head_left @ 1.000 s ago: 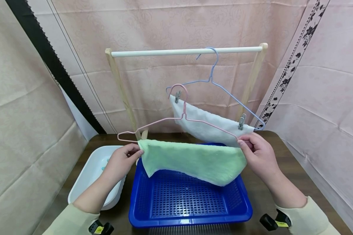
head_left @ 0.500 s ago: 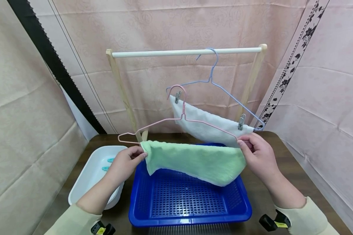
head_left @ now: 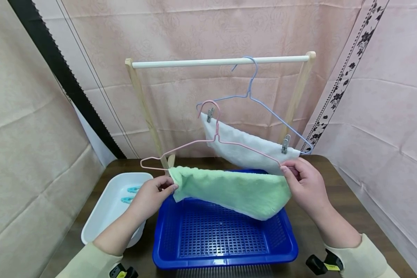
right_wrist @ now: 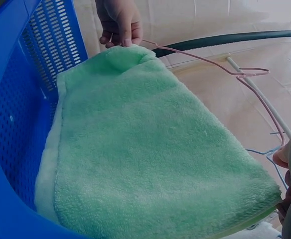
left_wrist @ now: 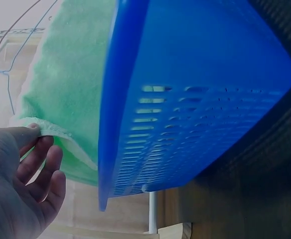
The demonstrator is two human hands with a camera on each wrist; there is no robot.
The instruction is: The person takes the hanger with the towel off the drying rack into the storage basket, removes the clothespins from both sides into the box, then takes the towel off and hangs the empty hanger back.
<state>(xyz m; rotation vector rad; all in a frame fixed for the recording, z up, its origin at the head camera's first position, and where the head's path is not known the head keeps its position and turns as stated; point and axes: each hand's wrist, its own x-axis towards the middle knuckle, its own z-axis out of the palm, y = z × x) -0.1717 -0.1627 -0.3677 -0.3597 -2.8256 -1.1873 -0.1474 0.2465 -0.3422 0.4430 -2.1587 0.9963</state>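
A green plush towel (head_left: 229, 189) is draped over the lower bar of a pink wire hanger (head_left: 217, 129), above a blue perforated basket (head_left: 224, 262). My left hand (head_left: 153, 195) pinches the towel's left top corner between thumb and index finger; in the left wrist view the other fingers of that hand (left_wrist: 23, 174) are loosely curled. At the opposite end, my right hand (head_left: 307, 183) grips the hanger's right corner together with the towel's edge. The hanger's left tip sticks out bare beyond the cloth. In the right wrist view the towel (right_wrist: 150, 144) spreads between both hands.
Behind, a blue hanger (head_left: 251, 83) hangs from the white rod (head_left: 180, 63) of a wooden rack, carrying a white towel (head_left: 243, 139) held by metal clips (head_left: 285, 144). A white tray (head_left: 100, 208) with turquoise clothespins (head_left: 127, 199) stands left of the basket on the brown table (head_left: 337, 193).
My left hand has slid slightly right with the towel's left corner, so the cloth bunches there and more of the hanger's left end shows. The right hand stays put.
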